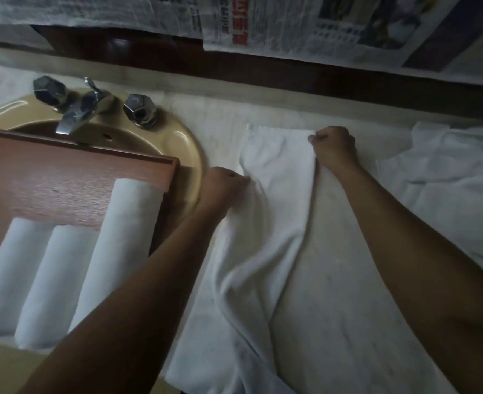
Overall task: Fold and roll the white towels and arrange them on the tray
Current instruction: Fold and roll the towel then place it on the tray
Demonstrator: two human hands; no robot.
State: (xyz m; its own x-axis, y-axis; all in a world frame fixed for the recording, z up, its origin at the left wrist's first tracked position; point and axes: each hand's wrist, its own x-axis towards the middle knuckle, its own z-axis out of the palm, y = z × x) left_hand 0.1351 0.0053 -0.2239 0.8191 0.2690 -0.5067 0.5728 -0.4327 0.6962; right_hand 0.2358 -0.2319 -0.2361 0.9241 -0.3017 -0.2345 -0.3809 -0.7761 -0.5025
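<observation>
A white towel [280, 160] lies lengthwise on the pale counter [211, 115], partly folded. Left of it, a wooden tray [64, 177] over the sink [183, 140] holds three rolled towels [61, 280] side by side. The left hand [224, 184] grips the towel's left edge in curled fingers; the right hand [334, 146], fisted, pinches its far edge.

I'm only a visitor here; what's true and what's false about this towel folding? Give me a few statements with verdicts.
Three rolled towels lie on the tray. True.
The left hand and right hand both grip the unrolled towel. True.
The tray stands on the floor. False: it rests across the sink.
Newspaper lies on the tray. False: the newspaper hangs above the counter.
</observation>
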